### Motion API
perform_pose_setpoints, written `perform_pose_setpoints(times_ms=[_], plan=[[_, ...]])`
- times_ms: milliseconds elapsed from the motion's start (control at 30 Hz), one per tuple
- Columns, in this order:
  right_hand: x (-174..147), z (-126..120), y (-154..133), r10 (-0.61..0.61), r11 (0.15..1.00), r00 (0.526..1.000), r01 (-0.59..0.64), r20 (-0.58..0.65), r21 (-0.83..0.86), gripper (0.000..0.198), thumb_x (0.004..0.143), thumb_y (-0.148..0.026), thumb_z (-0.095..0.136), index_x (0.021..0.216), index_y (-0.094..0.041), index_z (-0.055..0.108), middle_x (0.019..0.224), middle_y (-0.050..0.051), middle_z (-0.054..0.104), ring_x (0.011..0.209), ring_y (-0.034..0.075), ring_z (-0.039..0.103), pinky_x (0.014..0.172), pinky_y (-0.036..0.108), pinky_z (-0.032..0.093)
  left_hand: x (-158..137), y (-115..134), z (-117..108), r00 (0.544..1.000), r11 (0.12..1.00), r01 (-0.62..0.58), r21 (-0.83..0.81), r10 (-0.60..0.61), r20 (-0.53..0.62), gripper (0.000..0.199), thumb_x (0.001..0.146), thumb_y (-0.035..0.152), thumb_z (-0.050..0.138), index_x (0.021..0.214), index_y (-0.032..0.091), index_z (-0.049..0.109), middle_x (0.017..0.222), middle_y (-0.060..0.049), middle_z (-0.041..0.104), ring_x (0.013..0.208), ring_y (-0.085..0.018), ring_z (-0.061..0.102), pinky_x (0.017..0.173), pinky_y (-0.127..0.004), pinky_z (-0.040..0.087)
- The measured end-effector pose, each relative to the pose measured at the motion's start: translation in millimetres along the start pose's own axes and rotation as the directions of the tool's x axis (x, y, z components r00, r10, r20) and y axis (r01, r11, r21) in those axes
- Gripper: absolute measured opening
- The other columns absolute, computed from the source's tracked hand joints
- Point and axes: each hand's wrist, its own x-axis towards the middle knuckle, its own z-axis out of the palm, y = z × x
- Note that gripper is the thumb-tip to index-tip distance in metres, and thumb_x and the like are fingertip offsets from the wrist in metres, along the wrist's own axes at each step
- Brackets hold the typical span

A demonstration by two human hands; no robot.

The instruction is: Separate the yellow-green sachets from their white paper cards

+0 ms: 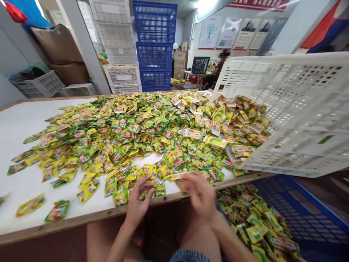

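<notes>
1. White tabletop (19, 127), seen from the head camera, fills the middle, framed by a wooden rim (68, 222). Beyond it stand stacked blue baskets (155, 31) and stacked white baskets (122, 74); posters (209, 32) hang on the far wall, and another person (219, 69) sits in the background.

2. Packets (141, 125), green, yellow and red, lie heaped across the table, thinning to scattered ones at the left and reaching the front rim. More lie in a blue crate (294, 207) below the table edge on the right.

3. A white crate (313, 120) lies tipped on the right side, its mouth towards the heap, with packets inside the opening.

4. The left hand (139, 198) is just above the packets at the front rim, fingers spread and curved, thumb apart, nothing seen between them.

5. The right hand (200, 194) is just beside it, fingers bent downward over a reddish piece (183, 185). Motion blur hides whether they pinch it or only touch it, so I cannot tell.

6. Packets nearest the rim could drop towards the lap if a hand sweeps them carelessly.

7. The tilted crate seems to jut over the edge; a bump might slide it or spill more onto the heap.

8. Crowded, overlapping packets could make it easy to catch two instead of one.
</notes>
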Motion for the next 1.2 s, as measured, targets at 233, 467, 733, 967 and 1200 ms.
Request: perform_pose_setpoints(times_ms=[233,467,733,967,1200], plan=[[31.2,-135.2,79.2,0.173,0.643,0.984,-0.141,-0.036,-0.753,0.019,0.082,-0.03,0.046,0.091,-0.022,0.061,0.087,0.009,0.059,0.08,0.025,0.055,0.071,0.037,0.039,4.9,6.6,3.2,0.992,0.988,-0.094,0.123,0.083,0.094,0.022,0.079,0.024,0.056,0.1,0.022,0.062,0.11,-0.009,0.055,0.089,-0.02,0.06,0.079,-0.036,0.051],[95.8,-67.7,173.4,0.352,0.486,0.936,-0.211,-0.031,-0.848,0.048,0.072,-0.021,0.059,0.116,-0.009,0.045,0.115,0.021,0.051,0.108,0.031,0.044,0.082,0.039,0.034,2.4,7.7,1.8,0.99,0.977,-0.127,0.171,0.115,0.078,0.02,0.079,0.023,0.055,0.097,0.022,0.063,0.109,-0.009,0.055,0.089,-0.02,0.059,0.077,-0.034,0.051],[80.9,-42.8,129.7,0.374,0.757,0.923,-0.361,-0.092,-0.545,0.026,0.084,-0.029,0.044,0.104,-0.014,0.05,0.084,0.011,0.063,0.074,0.023,0.057,0.068,0.033,0.038,7.4,6.9,1.7,0.998,0.999,0.038,0.004,-0.038,0.041,0.028,0.079,0.027,0.057,0.106,0.021,0.057,0.104,-0.008,0.059,0.09,-0.02,0.061,0.081,-0.035,0.05],[6.6,69.5,-7.8,-0.013,0.983,0.854,-0.084,0.521,0.163,0.016,0.084,-0.027,0.051,0.098,-0.022,0.055,0.09,0.004,0.061,0.082,0.017,0.056,0.069,0.026,0.043,9.2,6.5,-4.5,0.98,0.963,0.184,-0.196,-0.165,0.112,0.045,0.072,0.036,0.064,0.11,0.014,0.058,0.113,-0.013,0.062,0.108,-0.027,0.055,0.09,-0.039,0.045],[40.1,62.7,44.4,0.156,0.987,0.949,-0.137,0.273,-0.086,0.017,0.084,-0.027,0.05,0.097,-0.019,0.058,0.093,0.006,0.058,0.088,0.02,0.053,0.08,0.034,0.041,9.3,-1.7,-3.3,0.937,0.881,0.231,-0.413,-0.316,-0.148,0.045,0.07,0.038,0.065,0.106,0.012,0.06,0.094,-0.011,0.07,0.091,-0.025,0.064,0.082,-0.036,0.049]])
